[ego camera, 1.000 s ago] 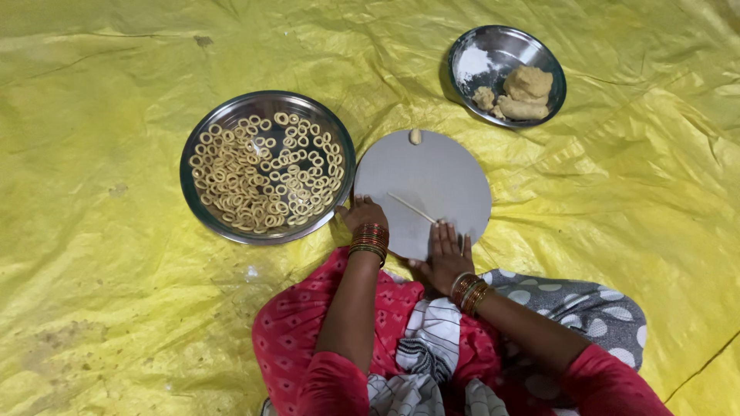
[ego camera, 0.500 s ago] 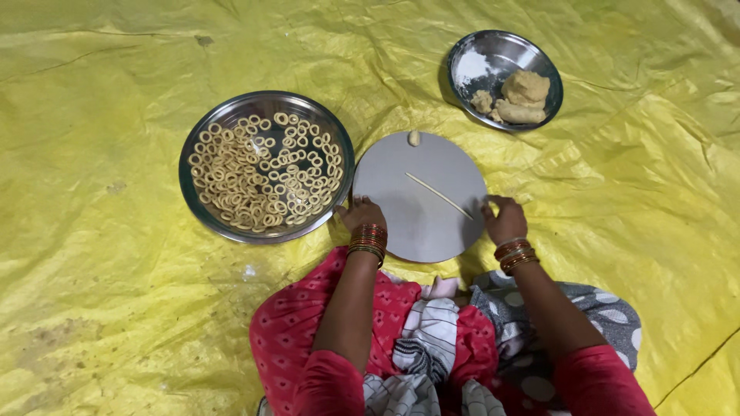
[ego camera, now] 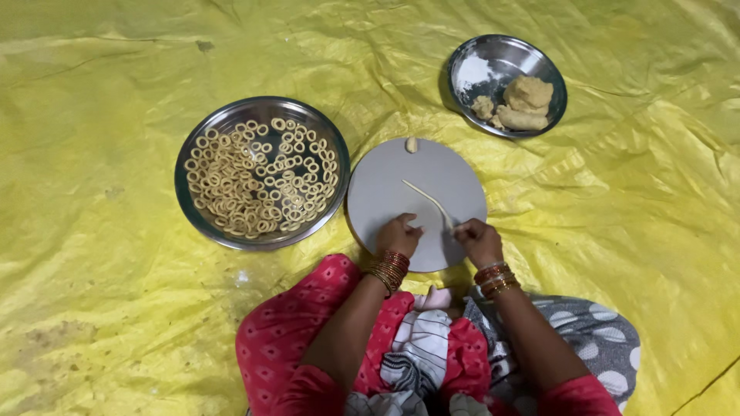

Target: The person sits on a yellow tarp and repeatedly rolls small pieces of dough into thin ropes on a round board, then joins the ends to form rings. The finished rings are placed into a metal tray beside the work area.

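since half a second ago your right hand (ego camera: 479, 240) has come back in from the board's right edge toward its near side, and the dough strand (ego camera: 428, 202) has swung with it, so its near end now sits at your fingertips; your left hand (ego camera: 398, 234) has barely shifted, resting on the near part of the board (ego camera: 385, 185);

the right fingers look pinched on the near end of the strand, closed small around it; the left hand lies palm down on the board, fingers curled loosely, and you cannot tell from here whether it holds anything;

the step in hand looks like rolling and handling the strand before it is shaped; judging by the rings (ego camera: 258, 185) piled in the tray (ego camera: 202, 129) left of the board, the next move probably calls for a light pinch to break off a short length and curl its ends together without stretching it thin;

the strand lies on the board's middle, running from near the centre down to your right fingers; it is pale, thin, fairly even and slightly bowed; a small dough bit (ego camera: 412, 144) sits at the board's far edge; the bowl (ego camera: 493, 58) beyond the board to the right holds dough lumps (ego camera: 524, 100) and some white flour (ego camera: 472, 73); a yellow sheet (ego camera: 116, 308) lies under the board.
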